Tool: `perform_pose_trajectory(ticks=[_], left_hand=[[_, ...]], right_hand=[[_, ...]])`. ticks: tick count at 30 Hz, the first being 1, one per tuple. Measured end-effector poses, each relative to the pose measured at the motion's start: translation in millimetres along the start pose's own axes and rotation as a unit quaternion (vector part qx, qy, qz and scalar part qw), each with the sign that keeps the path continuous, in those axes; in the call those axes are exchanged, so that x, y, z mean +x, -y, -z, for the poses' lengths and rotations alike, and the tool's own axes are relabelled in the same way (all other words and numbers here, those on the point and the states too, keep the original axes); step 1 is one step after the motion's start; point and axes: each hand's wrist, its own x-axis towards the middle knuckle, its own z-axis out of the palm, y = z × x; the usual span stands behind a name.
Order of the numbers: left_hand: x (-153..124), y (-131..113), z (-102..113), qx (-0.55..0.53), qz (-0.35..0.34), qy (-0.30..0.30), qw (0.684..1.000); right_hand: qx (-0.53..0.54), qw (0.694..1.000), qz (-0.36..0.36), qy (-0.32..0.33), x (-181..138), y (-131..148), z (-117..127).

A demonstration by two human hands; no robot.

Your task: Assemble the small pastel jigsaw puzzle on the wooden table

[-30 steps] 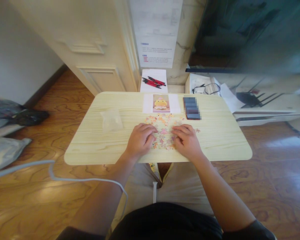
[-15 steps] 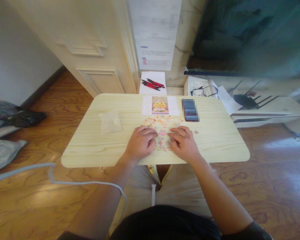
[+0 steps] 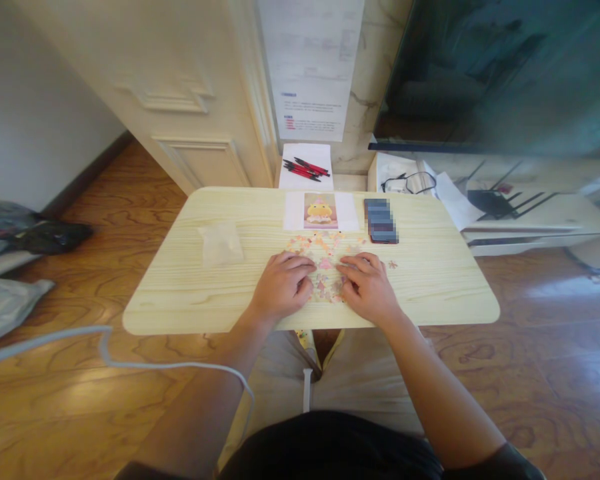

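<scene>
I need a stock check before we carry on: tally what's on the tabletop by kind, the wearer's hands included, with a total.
Left hand and right hand: 2
Phone: 1
Printed sheet: 1
Bag: 1
Small pieces: too tiny and crowded to count
Total: 5, leaving out the small pieces

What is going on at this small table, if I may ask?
A person has the left hand and right hand over the edges of a scatter of small jigsaw pieces on the table; whether either grips one is too small to tell. A stray piece lies right of the right hand. Beyond the scatter lies a printed picture, with a smartphone to its right.
</scene>
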Motion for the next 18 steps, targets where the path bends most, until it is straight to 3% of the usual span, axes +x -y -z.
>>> perform_pose_trajectory(ticks=[7, 12, 15, 18], left_hand=[[-0.6, 0.8, 0.2, -0.008, -0.007, 0.001, 1.0], [-1.4, 1.8, 3.1, -0.069, 0.039, -0.065, 0.995], [-3.7, 10.3, 3.8, -0.188, 0.105, -0.147, 0.965], [-4.3, 22.5, 0.9, -0.303, 0.191, -0.226, 0.906]], right_hand=[[0.034, 0.999, -0.002, -0.024, 1.0, 0.1, 1.8], [0.086, 0.993, -0.028, -0.073, 2.4, -3.0, 5.0], [0.113, 0.987, -0.054, -0.102, 1.8, -8.0, 4.9], [0.144, 0.977, -0.085, -0.128, 0.1, -13.5, 4.4]])
